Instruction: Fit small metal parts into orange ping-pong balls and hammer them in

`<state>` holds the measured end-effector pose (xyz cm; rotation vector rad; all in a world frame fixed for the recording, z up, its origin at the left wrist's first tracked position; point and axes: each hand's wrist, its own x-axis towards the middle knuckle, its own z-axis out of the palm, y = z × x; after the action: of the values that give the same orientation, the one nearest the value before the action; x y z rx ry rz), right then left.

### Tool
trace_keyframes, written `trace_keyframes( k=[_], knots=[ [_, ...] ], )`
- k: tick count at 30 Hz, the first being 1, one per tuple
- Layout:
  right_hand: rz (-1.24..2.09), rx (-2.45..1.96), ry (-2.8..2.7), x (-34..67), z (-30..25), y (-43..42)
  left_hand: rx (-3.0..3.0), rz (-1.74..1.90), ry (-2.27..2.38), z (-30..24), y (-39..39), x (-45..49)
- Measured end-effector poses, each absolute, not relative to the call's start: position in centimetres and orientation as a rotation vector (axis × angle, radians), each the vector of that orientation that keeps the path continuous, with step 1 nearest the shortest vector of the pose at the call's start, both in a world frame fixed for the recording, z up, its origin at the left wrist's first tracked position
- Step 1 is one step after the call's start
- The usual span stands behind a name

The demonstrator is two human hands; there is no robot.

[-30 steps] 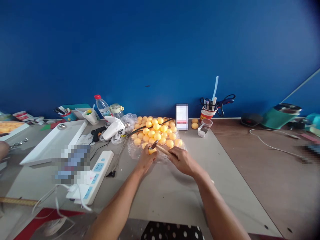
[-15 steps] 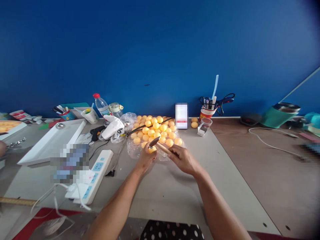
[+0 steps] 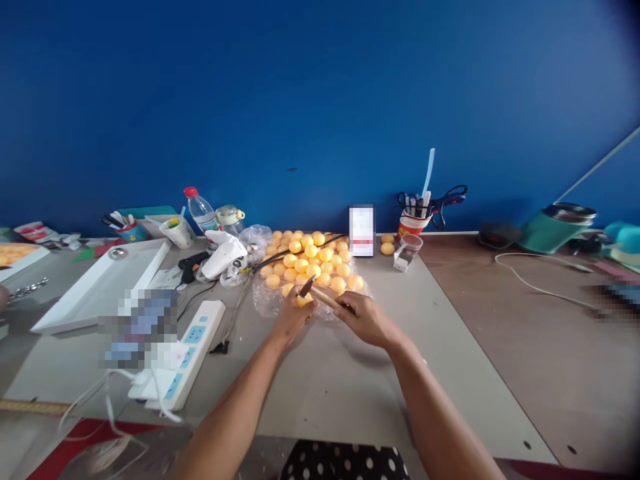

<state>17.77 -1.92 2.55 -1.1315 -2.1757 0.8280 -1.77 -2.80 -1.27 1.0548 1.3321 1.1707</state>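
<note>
My left hand (image 3: 291,318) pinches a single orange ball (image 3: 303,301) just in front of a heap of orange balls (image 3: 310,261) lying on a clear plastic bag (image 3: 267,302). My right hand (image 3: 364,317) is closed round the wooden handle of a tool (image 3: 325,299). The tool's dark metal tip (image 3: 306,287) rests on top of the held ball. A black cord (image 3: 285,255) runs from the tool across the heap.
A white power strip (image 3: 187,347) lies at the left, with a white tray (image 3: 100,283) behind it. A glue gun (image 3: 223,257), a water bottle (image 3: 201,209), a cup of scissors (image 3: 415,223), a small clear cup (image 3: 409,250) and a green pot (image 3: 557,229) stand further back.
The tool's metal tip has tilted down a little onto the ball. Both hands have stayed at the same spot in front of the heap.
</note>
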Motion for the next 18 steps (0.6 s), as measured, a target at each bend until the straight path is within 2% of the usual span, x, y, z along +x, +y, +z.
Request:
trace_keyframes(
  k=[18],
  knots=[
    [0.901,-1.157,-2.111,17.83,2.86,-2.03,1.101,1.148,1.345,-1.08,-2.83,-1.73]
  ],
)
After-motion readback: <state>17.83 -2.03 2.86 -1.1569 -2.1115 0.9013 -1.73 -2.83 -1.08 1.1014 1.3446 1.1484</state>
